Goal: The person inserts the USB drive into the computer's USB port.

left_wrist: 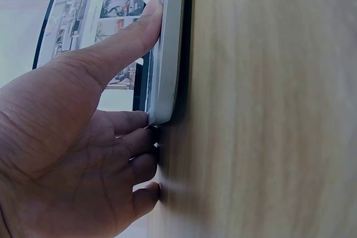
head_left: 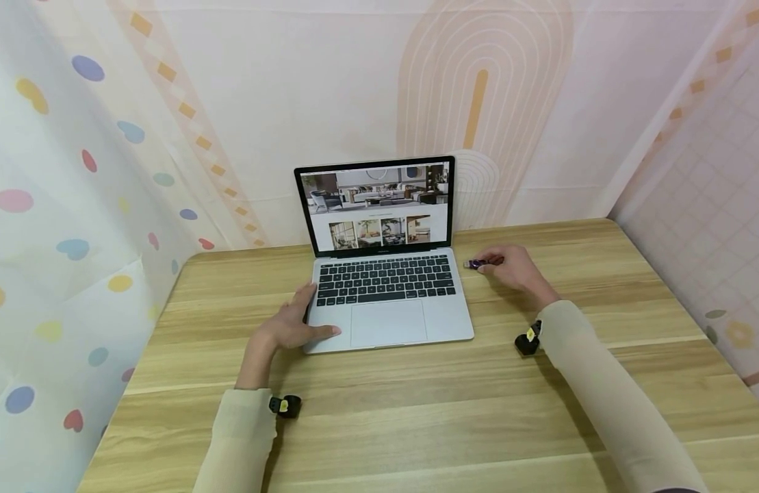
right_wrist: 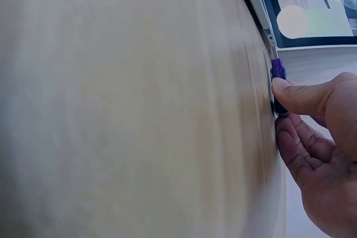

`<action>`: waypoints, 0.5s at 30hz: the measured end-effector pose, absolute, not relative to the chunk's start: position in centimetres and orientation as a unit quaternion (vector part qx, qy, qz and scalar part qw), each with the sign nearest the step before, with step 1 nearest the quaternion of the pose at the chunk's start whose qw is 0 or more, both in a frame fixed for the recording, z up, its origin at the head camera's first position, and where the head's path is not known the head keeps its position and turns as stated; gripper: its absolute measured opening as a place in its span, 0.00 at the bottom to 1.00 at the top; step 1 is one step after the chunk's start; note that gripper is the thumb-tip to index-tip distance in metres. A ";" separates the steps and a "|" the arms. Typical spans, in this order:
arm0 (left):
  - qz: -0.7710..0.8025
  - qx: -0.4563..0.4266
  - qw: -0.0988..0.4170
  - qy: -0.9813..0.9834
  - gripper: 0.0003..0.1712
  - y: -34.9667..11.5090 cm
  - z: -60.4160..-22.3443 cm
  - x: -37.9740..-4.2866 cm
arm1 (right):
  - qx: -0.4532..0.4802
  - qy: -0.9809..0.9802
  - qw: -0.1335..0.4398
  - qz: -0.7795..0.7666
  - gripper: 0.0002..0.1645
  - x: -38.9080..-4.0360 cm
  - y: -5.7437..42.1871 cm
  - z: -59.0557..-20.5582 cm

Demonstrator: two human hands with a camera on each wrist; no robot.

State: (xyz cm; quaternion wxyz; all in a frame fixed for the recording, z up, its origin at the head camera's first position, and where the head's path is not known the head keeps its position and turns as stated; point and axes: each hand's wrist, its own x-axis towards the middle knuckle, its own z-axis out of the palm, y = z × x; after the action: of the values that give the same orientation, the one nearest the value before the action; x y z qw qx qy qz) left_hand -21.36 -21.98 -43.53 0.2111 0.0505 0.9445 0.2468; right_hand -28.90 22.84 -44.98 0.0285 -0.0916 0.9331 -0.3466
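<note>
A silver laptop (head_left: 388, 322) stands unfolded on the table, with pictures of rooms on its lit screen. My left hand (head_left: 291, 323) rests at its front left corner. The thumb lies straight across the palm rest, and the other fingers touch the left side, as the left wrist view shows. Beside the right edge of the laptop, my right hand (head_left: 510, 267) pinches a purple and dark USB flash drive (right_wrist: 279, 73) between thumb and fingers. The drive's metal plug points at the laptop's side, with a small gap between them in the head view.
The wooden table (head_left: 385, 411) carries the laptop and reaches back to a patterned cloth wall (head_left: 262, 82). More cloth hangs along the left and right sides. A small black camera sits on each wrist.
</note>
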 end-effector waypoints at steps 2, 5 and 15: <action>0.246 0.051 0.211 0.945 0.69 -22.0 -43.5 -21.4 | -0.091 0.933 0.028 -0.348 0.15 -29.0 22.8 -45.0; 0.245 0.051 0.212 0.945 0.69 -22.0 -43.6 -21.3 | -0.090 0.932 0.029 -0.350 0.14 -29.0 22.7 -45.0; 0.247 0.048 0.215 0.944 0.69 -22.0 -43.6 -21.4 | -0.090 0.931 0.028 -0.352 0.14 -29.3 22.3 -45.3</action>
State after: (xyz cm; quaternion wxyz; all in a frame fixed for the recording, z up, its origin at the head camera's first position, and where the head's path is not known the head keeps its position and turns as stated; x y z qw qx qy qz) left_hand -21.40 -22.04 -43.56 0.2146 0.0482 0.9438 0.2466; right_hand -29.33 22.29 -45.27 0.0279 -0.0904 0.9310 -0.3525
